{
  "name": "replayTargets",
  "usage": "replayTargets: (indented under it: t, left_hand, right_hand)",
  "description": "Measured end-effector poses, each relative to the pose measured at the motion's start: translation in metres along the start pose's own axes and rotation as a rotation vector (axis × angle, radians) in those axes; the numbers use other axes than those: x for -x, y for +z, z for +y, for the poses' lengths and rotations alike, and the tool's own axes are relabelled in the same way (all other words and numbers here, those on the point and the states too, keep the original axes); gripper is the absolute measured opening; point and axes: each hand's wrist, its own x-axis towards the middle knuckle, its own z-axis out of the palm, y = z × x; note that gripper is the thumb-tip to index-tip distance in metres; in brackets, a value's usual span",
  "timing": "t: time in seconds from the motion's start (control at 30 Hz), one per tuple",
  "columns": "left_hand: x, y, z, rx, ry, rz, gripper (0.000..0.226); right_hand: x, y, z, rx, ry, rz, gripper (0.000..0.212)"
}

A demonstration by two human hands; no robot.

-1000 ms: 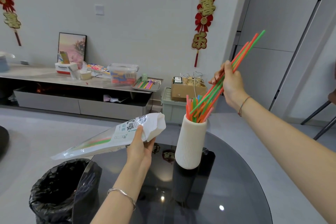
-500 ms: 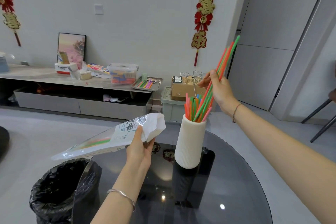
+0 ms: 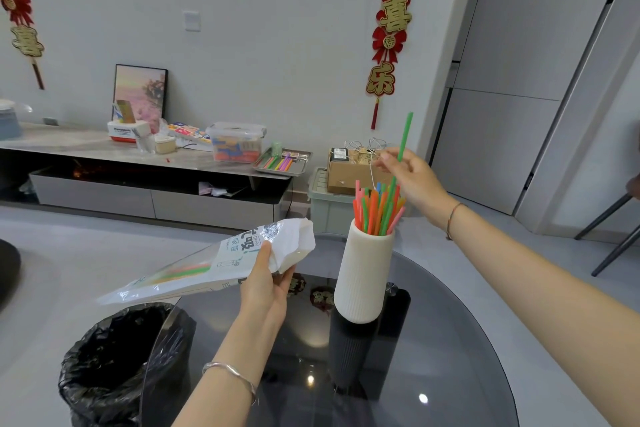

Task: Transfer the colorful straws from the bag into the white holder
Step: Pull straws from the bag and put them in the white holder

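Observation:
A white ribbed holder (image 3: 363, 277) stands upright on the dark glass table (image 3: 433, 357), with several colorful straws (image 3: 375, 210) sticking out of its mouth. Just above and right of the holder, my right hand (image 3: 412, 180) pinches one green straw (image 3: 404, 135) that stands nearly upright, its lower end down among the others in the holder. To the left of the holder, my left hand (image 3: 266, 284) grips a clear and white plastic straw bag (image 3: 214, 267), tilted with its open end up. A few straws show inside the bag.
A bin lined with a black bag (image 3: 117, 364) stands at the table's left edge. A low cabinet (image 3: 138, 184) along the wall carries boxes and a tray. A cardboard box (image 3: 349, 170) on a green crate sits behind the holder. Chair legs (image 3: 609, 239) show at right.
My right hand has lowered a tilted bundle of straws into the holder and let most of them drop in; only one green straw stays pinched. The left hand and bag have held still.

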Motion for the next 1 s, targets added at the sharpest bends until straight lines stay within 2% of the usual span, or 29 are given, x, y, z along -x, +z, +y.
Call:
replayTargets:
  t: [0.13,0.23,0.37,0.43,0.53,0.6,0.67,0.77,0.83,0.93,1.0]
  left_hand:
    - [0.001,-0.001,0.0,0.009,-0.002,0.003,0.035]
    - [0.002,-0.001,0.001,0.012,0.003,0.0,0.034]
    - [0.003,0.001,0.002,0.014,0.003,0.004,0.038]
    - [0.004,0.001,0.002,0.01,0.0,0.006,0.042]
    - [0.004,0.0,0.003,0.016,0.004,0.008,0.042]
    - [0.004,0.0,0.004,0.019,0.003,0.006,0.046]
    - [0.004,0.0,0.005,0.012,0.003,0.002,0.05]
    - [0.006,-0.001,0.006,0.007,-0.003,-0.002,0.047]
    - [0.005,-0.002,0.008,0.009,-0.005,-0.002,0.046]
    - [0.005,-0.004,0.01,0.017,-0.006,-0.006,0.051]
    - [0.004,-0.004,0.013,0.015,-0.008,-0.001,0.054]
  right_hand:
    - [-0.003,-0.001,-0.006,-0.121,-0.063,0.095,0.027]
    - [-0.001,0.002,-0.003,-0.118,-0.058,0.061,0.033]
    - [0.007,0.003,0.005,-0.044,-0.041,-0.039,0.058]
    - [0.008,0.0,0.003,-0.021,-0.091,0.017,0.066]
    - [0.005,-0.004,-0.003,0.016,-0.176,0.106,0.061]
    - [0.005,-0.002,-0.002,0.154,-0.224,0.097,0.052]
    - [0.006,0.001,0.004,0.373,-0.204,-0.005,0.047]
    - [0.013,0.005,0.016,0.601,-0.07,-0.264,0.054]
    - [0.016,0.007,0.019,0.739,-0.051,-0.348,0.058]
    - [0.015,0.007,0.014,0.827,-0.085,-0.306,0.057]
    - [0.02,0.013,0.007,0.77,-0.213,-0.134,0.051]
